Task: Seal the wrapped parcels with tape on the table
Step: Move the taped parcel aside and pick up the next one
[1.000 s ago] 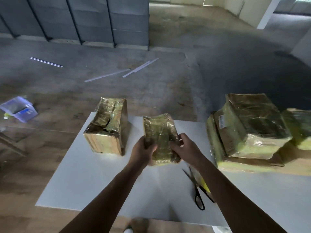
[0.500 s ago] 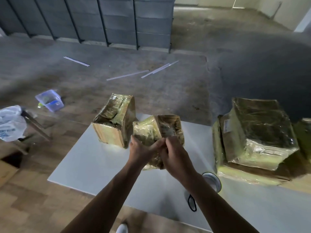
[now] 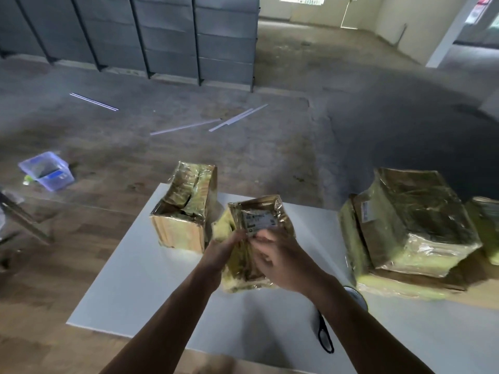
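Yellow-filmed parcel (image 3: 270,209) gripped between left hand (image 3: 221,251) and right hand (image 3: 282,261).

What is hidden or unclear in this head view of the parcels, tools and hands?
Head view only:
- label on the held parcel: print too blurred to read.
- scissors: right forearm covers all but one black handle loop.
- round object, probably tape roll: partly behind that forearm.
- far-right parcel: cut off by the frame edge.
- left hand, right hand: both grip the held parcel; any tape under them is hidden.
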`<state>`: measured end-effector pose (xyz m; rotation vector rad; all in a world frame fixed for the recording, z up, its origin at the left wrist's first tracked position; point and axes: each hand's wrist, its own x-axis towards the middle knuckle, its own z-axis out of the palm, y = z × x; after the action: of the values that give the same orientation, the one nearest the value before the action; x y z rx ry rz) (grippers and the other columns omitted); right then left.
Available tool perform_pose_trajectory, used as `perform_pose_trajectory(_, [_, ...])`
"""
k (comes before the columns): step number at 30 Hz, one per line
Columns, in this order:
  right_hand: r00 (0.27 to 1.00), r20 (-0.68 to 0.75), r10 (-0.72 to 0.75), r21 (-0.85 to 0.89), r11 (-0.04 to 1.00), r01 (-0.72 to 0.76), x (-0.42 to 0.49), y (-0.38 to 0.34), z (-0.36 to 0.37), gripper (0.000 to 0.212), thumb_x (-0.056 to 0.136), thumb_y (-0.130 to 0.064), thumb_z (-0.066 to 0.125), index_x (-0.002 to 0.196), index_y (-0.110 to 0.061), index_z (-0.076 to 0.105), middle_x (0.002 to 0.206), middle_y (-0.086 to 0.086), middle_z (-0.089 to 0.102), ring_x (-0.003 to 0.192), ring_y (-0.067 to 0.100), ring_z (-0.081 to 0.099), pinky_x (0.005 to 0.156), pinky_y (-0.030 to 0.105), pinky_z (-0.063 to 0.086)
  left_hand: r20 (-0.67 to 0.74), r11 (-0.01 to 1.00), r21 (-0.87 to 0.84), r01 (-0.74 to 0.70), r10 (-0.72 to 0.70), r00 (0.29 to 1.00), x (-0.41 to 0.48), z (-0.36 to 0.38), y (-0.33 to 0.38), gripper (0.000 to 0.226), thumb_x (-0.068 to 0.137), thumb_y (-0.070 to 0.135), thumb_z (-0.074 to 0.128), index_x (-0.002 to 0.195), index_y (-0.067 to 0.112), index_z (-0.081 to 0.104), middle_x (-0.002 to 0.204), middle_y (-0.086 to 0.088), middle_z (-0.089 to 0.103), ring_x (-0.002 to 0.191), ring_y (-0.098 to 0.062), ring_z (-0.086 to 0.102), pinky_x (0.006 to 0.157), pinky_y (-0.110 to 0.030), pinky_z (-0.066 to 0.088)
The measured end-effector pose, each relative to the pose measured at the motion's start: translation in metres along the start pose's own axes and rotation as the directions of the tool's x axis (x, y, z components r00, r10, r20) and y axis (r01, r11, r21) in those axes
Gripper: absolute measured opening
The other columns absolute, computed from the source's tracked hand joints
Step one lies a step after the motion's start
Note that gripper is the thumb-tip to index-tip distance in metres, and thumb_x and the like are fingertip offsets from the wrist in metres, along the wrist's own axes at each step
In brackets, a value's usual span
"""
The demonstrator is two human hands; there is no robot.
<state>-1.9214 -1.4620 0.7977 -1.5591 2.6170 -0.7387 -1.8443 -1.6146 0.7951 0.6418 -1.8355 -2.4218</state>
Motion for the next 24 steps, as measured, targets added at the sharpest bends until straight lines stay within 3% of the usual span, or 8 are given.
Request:
perform_pose_trajectory(5, [0.843,-0.279,0.460,-0.012,0.876,-0.481,0.015,0.008,0.004,0.057,0.087,-0.034,0.064,0.139,-0.020,0.045,0.130,0.006,0.048,0.119,0.025,0.043,0.094,0.047,0.046,0.081,0.986,0.037,-0.161,0.158,0.984,0.001,-0.012,0.013,0.021,0.091,0.032,0.058,0.109,0.025,0.067,0.105,-0.006,0.072,0.098,-0.022,0.069,0.075,-0.034,0.057])
perform_pose_trajectory(8, [0.711,-0.063,0.700,0.273,0.697,-0.663,0.018,0.016,-0.003,0.082,0.080,-0.052,0.068,0.146,-0.022,0.030,0.130,-0.001,0.048,0.118,0.018,0.048,0.097,0.045,0.046,0.126,0.958,0.055,-0.283,0.275,0.953,0.005,-0.022,0.016,0.024,0.094,0.012,0.059,0.100,0.034,0.067,0.102,-0.001,0.072,0.096,-0.021,0.069,0.075,-0.029,0.057])
perform_pose_trajectory(11, [0.670,0.126,0.732,0.525,0.524,-0.671,0.017,0.017,-0.006,0.052,0.081,-0.038,0.074,0.123,-0.020,0.049,0.109,-0.004,0.066,0.098,0.015,0.063,0.083,0.031,0.052,0.110,0.945,0.104,-0.312,0.301,0.947,0.017,-0.037,0.008,0.047,0.082,0.007,0.073,0.105,0.044,0.056,0.097,0.003,0.069,0.095,-0.020,0.066,0.074,-0.026,0.056])
perform_pose_trajectory(13, [0.665,0.095,0.741,0.632,0.471,-0.615,0.015,0.018,-0.002,0.045,0.079,-0.022,0.078,0.115,-0.017,0.053,0.102,-0.003,0.069,0.094,0.015,0.066,0.077,0.027,0.052,0.126,0.895,0.260,-0.363,0.341,0.931,0.026,-0.048,0.000,0.066,0.069,0.014,0.082,0.109,0.051,0.046,0.098,-0.001,0.062,0.094,-0.010,0.062,0.076,-0.028,0.054])
perform_pose_trajectory(17, [0.596,-0.079,0.799,0.578,0.524,-0.625,0.012,0.023,0.014,0.050,0.066,-0.012,0.086,0.105,-0.012,0.055,0.093,0.001,0.069,0.087,0.020,0.066,0.080,0.041,0.054,0.162,0.750,0.593,-0.292,0.244,0.956,0.040,-0.060,-0.016,0.100,0.053,0.042,0.079,0.137,0.022,0.029,0.122,0.007,0.041,0.118,-0.012,0.039,0.097,-0.026,0.036])
perform_pose_trajectory(20, [0.575,-0.168,0.801,0.584,0.551,-0.596,0.006,0.022,0.024,0.044,0.064,-0.009,0.087,0.092,-0.015,0.054,0.083,0.002,0.068,0.077,0.020,0.063,0.072,0.039,0.051,0.200,0.726,0.605,-0.327,0.259,0.945,0.044,-0.059,-0.028,0.096,0.058,0.028,0.072,0.142,0.019,0.027,0.133,0.003,0.039,0.125,-0.013,0.035,0.101,-0.027,0.032])
perform_pose_trajectory(22, [0.619,-0.199,0.760,0.580,0.600,-0.551,0.003,0.020,0.030,0.042,0.066,-0.008,0.086,0.088,-0.019,0.051,0.081,-0.001,0.067,0.075,0.015,0.063,0.069,0.034,0.049,0.146,0.803,0.541,-0.249,0.203,0.968,0.042,-0.052,-0.032,0.082,0.064,0.014,0.065,0.139,0.018,0.034,0.123,-0.003,0.052,0.108,-0.006,0.051,0.086,-0.021,0.045])
perform_pose_trajectory(24, [0.635,-0.198,0.746,0.607,0.602,-0.519,-0.001,0.020,0.035,0.041,0.068,-0.004,0.083,0.085,-0.019,0.049,0.078,-0.005,0.066,0.074,0.007,0.062,0.067,0.028,0.048,0.043,0.858,0.502,-0.110,0.102,0.994,0.041,-0.045,-0.035,0.063,0.073,0.007,0.059,0.134,0.010,0.043,0.090,-0.002,0.061,0.066,0.002,0.056,0.053,-0.015,0.044])
